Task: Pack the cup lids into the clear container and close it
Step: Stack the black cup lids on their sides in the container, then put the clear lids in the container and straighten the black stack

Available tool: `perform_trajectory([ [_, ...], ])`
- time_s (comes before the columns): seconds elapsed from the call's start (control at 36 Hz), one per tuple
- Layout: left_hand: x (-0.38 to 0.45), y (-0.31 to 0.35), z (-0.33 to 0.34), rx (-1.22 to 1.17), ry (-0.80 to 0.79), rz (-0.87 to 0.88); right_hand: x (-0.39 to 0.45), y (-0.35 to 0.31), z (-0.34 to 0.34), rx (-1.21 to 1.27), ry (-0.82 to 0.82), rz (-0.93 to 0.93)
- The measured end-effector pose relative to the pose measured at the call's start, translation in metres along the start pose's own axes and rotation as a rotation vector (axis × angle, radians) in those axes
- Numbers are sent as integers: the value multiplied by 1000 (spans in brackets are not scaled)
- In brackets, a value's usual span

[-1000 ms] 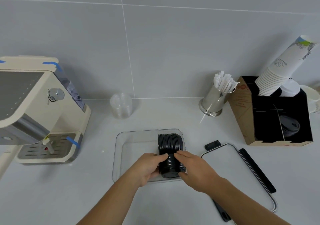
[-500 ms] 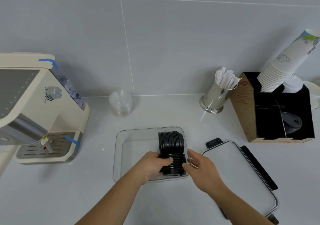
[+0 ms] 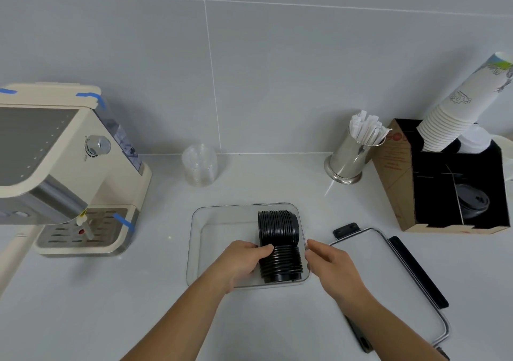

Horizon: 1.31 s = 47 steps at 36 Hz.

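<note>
A clear rectangular container (image 3: 222, 211) sits in the middle of the white counter. Along its right side lie two rows of black cup lids on edge, a far row (image 3: 277, 226) and a near row (image 3: 284, 263). My left hand (image 3: 241, 260) is inside the container and grips the left side of the near row, thumb on top. My right hand (image 3: 330, 266) hovers just outside the right wall, fingers loosely bent, holding nothing. The container's clear lid with black clasps (image 3: 369, 266) lies flat on the counter to the right.
A cream coffee machine (image 3: 69, 166) stands at the left. A stack of clear lids (image 3: 200, 164) is by the wall. At the right are a steel cup of wrapped sticks (image 3: 349, 157) and a cardboard organiser (image 3: 394, 171) holding paper cups (image 3: 458, 110) and a black lid (image 3: 472, 201).
My right hand has let go of the near row of lids and moved right, outside the container wall. My left hand stays on the row.
</note>
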<state>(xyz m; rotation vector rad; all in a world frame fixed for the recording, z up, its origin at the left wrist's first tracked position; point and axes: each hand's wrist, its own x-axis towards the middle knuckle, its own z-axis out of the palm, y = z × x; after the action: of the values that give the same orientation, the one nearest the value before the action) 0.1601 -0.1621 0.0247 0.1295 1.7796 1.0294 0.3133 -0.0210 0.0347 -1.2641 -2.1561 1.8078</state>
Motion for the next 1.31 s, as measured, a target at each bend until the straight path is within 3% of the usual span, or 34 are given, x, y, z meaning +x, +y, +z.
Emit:
perform_trajectory([
  [0.22,-12,-2,-13,-109,55,54,9,-6,-12,294,40,103],
  [0.47,-32,3,-46,-506,91,80,17,-39,-18,554,-4,165],
  [0.83,-37,9,-118,-838,269,201,58,-90,4,631,-162,152],
  [1.31,25,6,-166,-777,433,81,151,-143,75,506,-237,209],
])
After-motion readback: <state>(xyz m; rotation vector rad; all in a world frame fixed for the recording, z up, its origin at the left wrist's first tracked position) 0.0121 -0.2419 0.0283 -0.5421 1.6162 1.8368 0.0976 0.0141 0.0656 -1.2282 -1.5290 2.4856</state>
